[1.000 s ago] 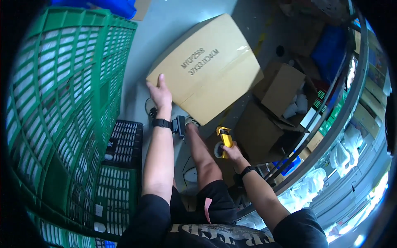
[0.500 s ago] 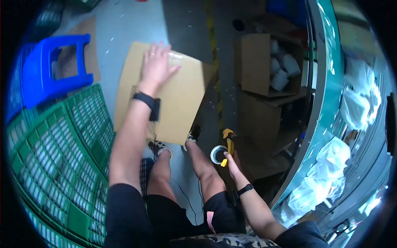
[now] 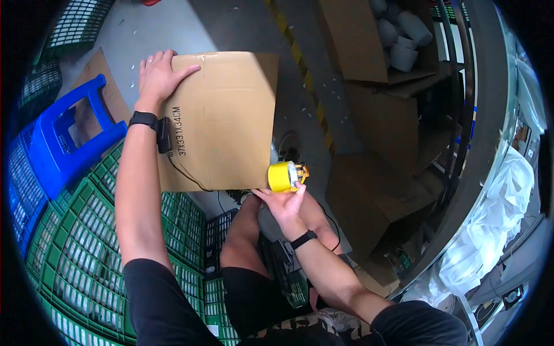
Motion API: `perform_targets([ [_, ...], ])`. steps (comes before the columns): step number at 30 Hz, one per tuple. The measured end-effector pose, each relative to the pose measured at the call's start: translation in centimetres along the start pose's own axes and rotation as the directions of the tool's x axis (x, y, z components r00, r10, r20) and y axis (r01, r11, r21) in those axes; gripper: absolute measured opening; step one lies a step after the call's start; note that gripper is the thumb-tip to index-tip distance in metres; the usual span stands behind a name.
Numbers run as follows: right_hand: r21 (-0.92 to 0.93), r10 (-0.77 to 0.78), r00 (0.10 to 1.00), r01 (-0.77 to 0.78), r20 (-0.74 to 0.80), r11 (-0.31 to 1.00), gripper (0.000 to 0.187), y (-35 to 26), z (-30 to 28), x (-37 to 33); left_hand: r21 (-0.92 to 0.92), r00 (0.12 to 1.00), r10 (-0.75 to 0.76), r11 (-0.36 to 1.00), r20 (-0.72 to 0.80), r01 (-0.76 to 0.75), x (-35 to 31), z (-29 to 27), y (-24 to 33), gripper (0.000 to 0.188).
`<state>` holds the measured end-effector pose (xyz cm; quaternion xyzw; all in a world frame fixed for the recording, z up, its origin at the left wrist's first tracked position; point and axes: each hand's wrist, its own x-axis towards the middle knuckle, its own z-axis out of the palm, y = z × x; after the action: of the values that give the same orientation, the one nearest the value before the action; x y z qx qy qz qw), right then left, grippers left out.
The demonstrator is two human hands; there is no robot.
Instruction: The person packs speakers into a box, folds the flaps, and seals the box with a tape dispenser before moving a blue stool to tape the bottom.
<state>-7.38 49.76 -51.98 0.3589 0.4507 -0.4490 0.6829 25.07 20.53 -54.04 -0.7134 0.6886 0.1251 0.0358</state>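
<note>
Left hand (image 3: 157, 74) lying flat, fingers spread, pressing far corner of cardboard box (image 3: 222, 118). Right hand (image 3: 284, 205) gripping yellow tape dispenser (image 3: 284, 176), fingers wrapped under roll, sitting just off box's near right edge. Judging step: taping box seam. Next move calling for landing dispenser on top face. Roll axis running sideways; box long side pointing away.

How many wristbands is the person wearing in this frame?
2: a black wristband on the left wrist beside the cardboard box, and another band on the right wrist, below the yellow tape dispenser.
</note>
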Motion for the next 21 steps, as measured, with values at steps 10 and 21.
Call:
perform_targets([
  [10, -0.407, -0.048, 0.999, 0.049, 0.012, 0.912, 0.08, -4.5, 8.4, 4.0, -0.089, 0.903, -0.43, 0.9, -0.029, 0.426, -8.4, 1.4, -8.5, 0.074],
  [21, -0.919, 0.132, 0.934, 0.288, 0.332, 0.27, 0.052, -4.2, 30.3, 11.4, -0.221, 0.139, -0.89, 0.045, 0.435, 0.974, -31.1, 9.4, -0.6, 0.094],
])
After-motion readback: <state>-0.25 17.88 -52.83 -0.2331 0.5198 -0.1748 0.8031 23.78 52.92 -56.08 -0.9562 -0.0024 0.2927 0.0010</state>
